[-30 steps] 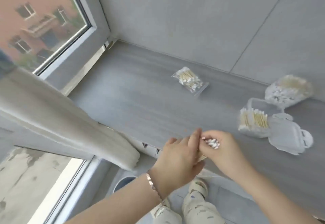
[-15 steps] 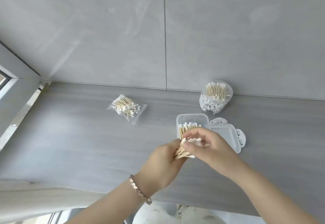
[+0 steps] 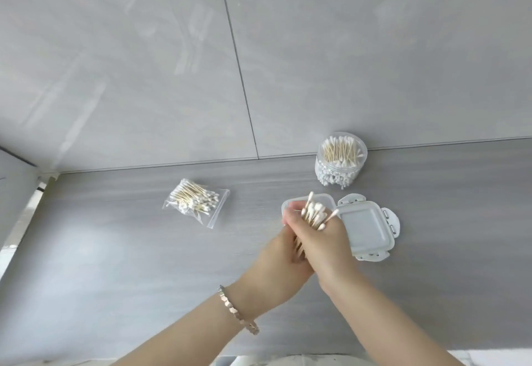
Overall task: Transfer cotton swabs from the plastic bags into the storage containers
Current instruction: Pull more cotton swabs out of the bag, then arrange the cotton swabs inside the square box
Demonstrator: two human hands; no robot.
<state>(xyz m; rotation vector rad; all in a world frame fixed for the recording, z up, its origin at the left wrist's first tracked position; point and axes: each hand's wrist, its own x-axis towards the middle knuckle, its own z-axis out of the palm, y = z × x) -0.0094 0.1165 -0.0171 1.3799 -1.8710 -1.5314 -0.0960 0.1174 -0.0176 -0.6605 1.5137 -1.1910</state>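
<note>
My right hand (image 3: 322, 239) and left hand (image 3: 276, 265) are clamping together on a bundle of cotton swabs (image 3: 315, 216), wooden stems, white tips fanning upward. The bundle is hovering over the square clear container (image 3: 290, 203), mostly hidden behind my hands; its hinged lid (image 3: 365, 227) is lying open just beside. A round clear jar (image 3: 341, 158) of swabs is standing near the tiled wall (image 3: 144, 63). A sealed plastic bag (image 3: 195, 201) of swabs is lying well apart, leftward on the grey woodgrain bench (image 3: 115, 265). A metal bracelet (image 3: 237, 311) is circling my left wrist.
</note>
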